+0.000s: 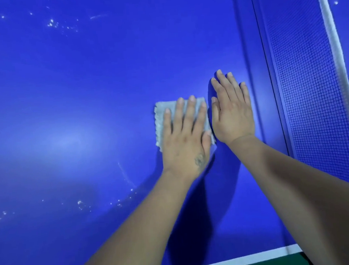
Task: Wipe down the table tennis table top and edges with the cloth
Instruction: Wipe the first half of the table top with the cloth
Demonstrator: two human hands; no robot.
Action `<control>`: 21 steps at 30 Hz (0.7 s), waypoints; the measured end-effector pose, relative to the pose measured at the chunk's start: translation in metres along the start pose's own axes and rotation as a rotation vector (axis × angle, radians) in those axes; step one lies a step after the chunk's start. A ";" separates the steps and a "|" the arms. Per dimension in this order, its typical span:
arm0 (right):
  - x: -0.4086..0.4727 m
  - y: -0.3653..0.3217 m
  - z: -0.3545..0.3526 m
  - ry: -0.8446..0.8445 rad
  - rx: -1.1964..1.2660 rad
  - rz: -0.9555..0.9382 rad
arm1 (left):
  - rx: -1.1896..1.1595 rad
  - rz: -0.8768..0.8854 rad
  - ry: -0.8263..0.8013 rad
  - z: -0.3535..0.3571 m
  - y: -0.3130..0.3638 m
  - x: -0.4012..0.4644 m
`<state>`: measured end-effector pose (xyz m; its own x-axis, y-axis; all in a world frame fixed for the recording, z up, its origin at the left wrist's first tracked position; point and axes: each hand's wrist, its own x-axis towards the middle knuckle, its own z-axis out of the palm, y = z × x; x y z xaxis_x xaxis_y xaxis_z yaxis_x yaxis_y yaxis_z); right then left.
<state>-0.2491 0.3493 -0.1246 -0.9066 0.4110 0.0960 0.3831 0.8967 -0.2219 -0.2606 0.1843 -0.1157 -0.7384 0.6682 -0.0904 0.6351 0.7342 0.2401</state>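
— Where is the cloth [164, 116]?

— Flat on the blue desk [81, 77], right under the left hand [185, 135]. Folded into a small square, peeking out at 9 and 12 o'clock of that hand.

— Gripped?

— No. Fingers straight and spread, pressing down on top. Nothing curled round.

— And the right hand [231, 112]?

— Open too, flat on the bare desk, just beside the cloth at 3 o'clock. Holding nothing.

— Which hand to wipe with?

— Left, most likely. Already on the cloth.

— Which way to push?

— Net [313, 100] close by at 3 o'clock, past the right hand. White specks [60, 24] far off at 10 o'clock, more specks [79, 202] at 7 o'clock. Probably a slide toward 9 o'clock, over the big unwiped part. White edge line [232, 262] down at 6 o'clock, not yet reached.
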 end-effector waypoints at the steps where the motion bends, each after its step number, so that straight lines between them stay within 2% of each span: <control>1: 0.000 0.000 0.000 -0.003 -0.004 -0.002 | -0.007 0.009 -0.015 0.002 0.008 -0.015; 6: -0.002 0.000 -0.001 -0.014 -0.002 -0.009 | -0.020 0.019 -0.024 0.011 0.018 -0.090; 11: -0.004 0.002 -0.002 -0.042 -0.004 -0.001 | -0.017 -0.102 0.002 0.003 -0.011 -0.129; 17: -0.021 0.007 -0.011 -0.079 0.033 -0.014 | 0.005 -0.294 0.067 -0.003 -0.058 -0.081; 21: -0.066 0.007 -0.022 -0.063 0.041 -0.030 | -0.031 -0.334 0.110 0.005 -0.039 -0.036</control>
<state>-0.1822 0.3321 -0.1111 -0.9272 0.3721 0.0421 0.3496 0.9004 -0.2591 -0.2573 0.1322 -0.1264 -0.9251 0.3741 -0.0647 0.3488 0.9049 0.2438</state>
